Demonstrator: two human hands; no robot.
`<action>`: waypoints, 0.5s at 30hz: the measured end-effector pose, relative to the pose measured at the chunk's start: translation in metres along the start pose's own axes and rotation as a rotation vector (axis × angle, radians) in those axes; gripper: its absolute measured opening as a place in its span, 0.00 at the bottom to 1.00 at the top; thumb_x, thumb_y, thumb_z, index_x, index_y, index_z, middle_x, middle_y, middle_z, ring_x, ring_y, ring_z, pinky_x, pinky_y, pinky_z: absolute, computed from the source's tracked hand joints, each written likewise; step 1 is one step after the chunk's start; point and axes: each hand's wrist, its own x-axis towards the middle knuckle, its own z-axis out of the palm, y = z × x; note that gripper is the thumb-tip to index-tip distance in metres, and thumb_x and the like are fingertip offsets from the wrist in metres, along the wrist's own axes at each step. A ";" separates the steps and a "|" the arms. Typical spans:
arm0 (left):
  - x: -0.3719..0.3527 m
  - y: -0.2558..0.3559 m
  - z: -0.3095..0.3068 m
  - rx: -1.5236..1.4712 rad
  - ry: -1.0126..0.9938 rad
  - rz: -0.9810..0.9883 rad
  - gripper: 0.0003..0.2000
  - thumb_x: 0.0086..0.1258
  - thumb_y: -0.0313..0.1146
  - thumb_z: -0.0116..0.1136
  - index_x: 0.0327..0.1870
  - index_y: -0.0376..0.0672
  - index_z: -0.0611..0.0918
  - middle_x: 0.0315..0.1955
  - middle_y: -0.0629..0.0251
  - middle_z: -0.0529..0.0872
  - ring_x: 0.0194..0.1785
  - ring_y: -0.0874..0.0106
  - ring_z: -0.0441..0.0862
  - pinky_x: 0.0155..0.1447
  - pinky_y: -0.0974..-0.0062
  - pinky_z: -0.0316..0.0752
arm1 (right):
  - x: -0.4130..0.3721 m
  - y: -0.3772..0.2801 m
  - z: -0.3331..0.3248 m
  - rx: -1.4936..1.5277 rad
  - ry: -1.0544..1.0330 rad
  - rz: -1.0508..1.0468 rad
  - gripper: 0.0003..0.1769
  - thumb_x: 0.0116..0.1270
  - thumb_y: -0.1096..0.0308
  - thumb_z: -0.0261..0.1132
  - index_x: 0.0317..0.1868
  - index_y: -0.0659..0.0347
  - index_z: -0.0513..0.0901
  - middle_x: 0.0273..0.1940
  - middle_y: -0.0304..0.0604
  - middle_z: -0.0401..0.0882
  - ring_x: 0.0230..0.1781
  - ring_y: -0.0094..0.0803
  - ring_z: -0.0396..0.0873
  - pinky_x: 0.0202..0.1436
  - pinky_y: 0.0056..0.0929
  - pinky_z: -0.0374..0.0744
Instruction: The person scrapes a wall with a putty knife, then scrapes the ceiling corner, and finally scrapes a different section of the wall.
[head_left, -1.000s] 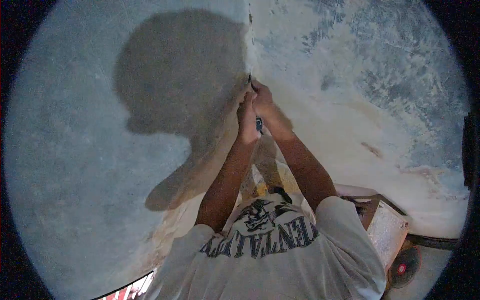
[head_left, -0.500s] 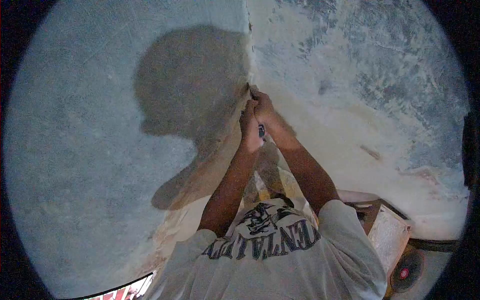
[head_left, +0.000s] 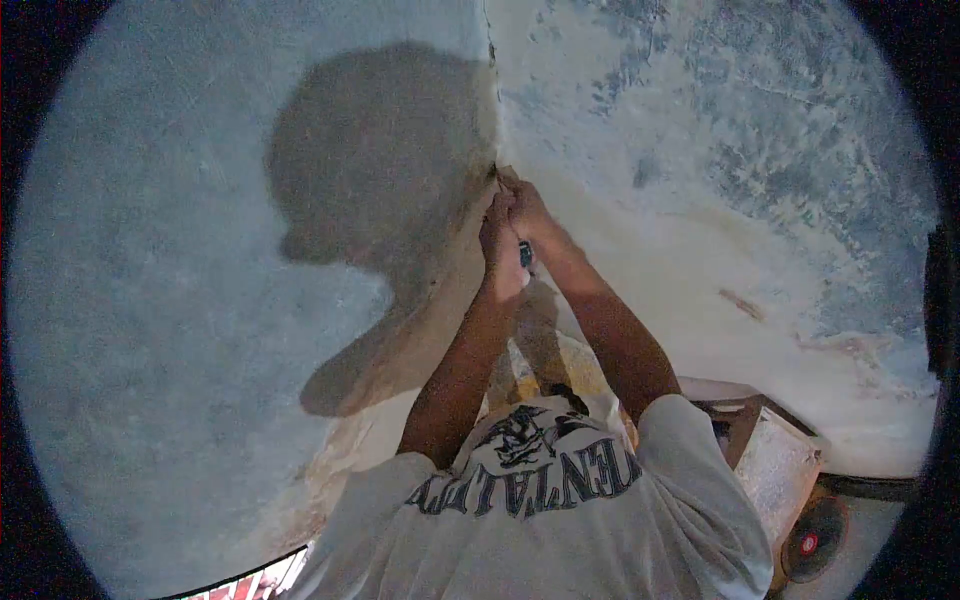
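Left hand [head_left: 497, 228] and right hand [head_left: 526, 208] press together low on the corner seam [head_left: 494, 85], both closed around one slim tool [head_left: 525, 253] (exact kind can't be told; the fingers hide most of it). Its dark handle end pokes out below, between the wrists; a narrow upper end shows just past the fingertips, at the seam, contact too small to confirm. Long axis runs upward and slightly leftward, nearly in line with the seam. Right hand sits higher, nearer the tool's upper end; left hand lower. Left wall [head_left: 150, 300] carries a broad shadow [head_left: 385, 150]; right wall [head_left: 650, 250] is patchy
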 end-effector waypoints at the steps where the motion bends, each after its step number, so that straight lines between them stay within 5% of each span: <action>1: 0.006 0.001 0.001 0.030 -0.020 0.040 0.20 0.69 0.50 0.53 0.51 0.43 0.76 0.40 0.65 0.79 0.41 0.73 0.78 0.42 0.74 0.74 | 0.003 -0.002 0.003 0.010 -0.001 0.043 0.20 0.65 0.65 0.60 0.52 0.69 0.75 0.32 0.46 0.80 0.34 0.27 0.74 0.40 0.32 0.76; 5: -0.007 0.006 0.000 0.099 0.010 0.026 0.20 0.70 0.50 0.51 0.52 0.43 0.76 0.40 0.66 0.79 0.41 0.74 0.78 0.40 0.75 0.74 | 0.015 -0.014 -0.008 -0.107 -0.177 0.271 0.21 0.65 0.64 0.57 0.54 0.69 0.75 0.37 0.52 0.82 0.35 0.36 0.78 0.45 0.34 0.77; 7: 0.000 0.014 0.013 0.069 -0.010 0.046 0.20 0.70 0.50 0.51 0.52 0.44 0.76 0.40 0.66 0.79 0.41 0.74 0.78 0.40 0.75 0.74 | 0.009 0.022 0.015 -0.134 0.034 -0.033 0.20 0.65 0.63 0.58 0.52 0.68 0.76 0.38 0.54 0.83 0.34 0.41 0.79 0.43 0.36 0.78; 9: -0.001 0.002 0.007 -0.003 -0.033 0.117 0.20 0.70 0.50 0.51 0.52 0.45 0.77 0.40 0.67 0.79 0.41 0.74 0.78 0.39 0.75 0.74 | 0.006 0.029 0.021 -0.152 0.114 -0.124 0.19 0.64 0.62 0.59 0.51 0.68 0.77 0.41 0.56 0.83 0.36 0.45 0.80 0.44 0.38 0.78; 11: -0.003 0.009 0.014 0.003 -0.078 0.095 0.19 0.70 0.50 0.51 0.53 0.46 0.77 0.39 0.68 0.80 0.39 0.74 0.79 0.38 0.75 0.74 | 0.005 0.001 0.006 -0.164 0.071 -0.007 0.20 0.63 0.62 0.59 0.51 0.66 0.77 0.45 0.58 0.82 0.41 0.47 0.80 0.47 0.40 0.77; 14: 0.002 -0.011 -0.015 0.257 -0.115 0.190 0.20 0.69 0.50 0.52 0.53 0.46 0.77 0.38 0.68 0.80 0.38 0.74 0.79 0.38 0.74 0.74 | 0.021 -0.013 -0.017 -0.127 -0.318 0.311 0.21 0.64 0.59 0.60 0.51 0.66 0.74 0.47 0.60 0.78 0.49 0.57 0.77 0.50 0.46 0.75; 15: 0.004 -0.010 -0.012 0.253 -0.099 0.185 0.20 0.69 0.51 0.52 0.53 0.46 0.77 0.38 0.68 0.80 0.38 0.74 0.79 0.38 0.74 0.74 | 0.008 -0.018 -0.014 0.011 -0.173 0.302 0.20 0.63 0.59 0.61 0.46 0.68 0.76 0.45 0.59 0.79 0.47 0.56 0.78 0.48 0.45 0.76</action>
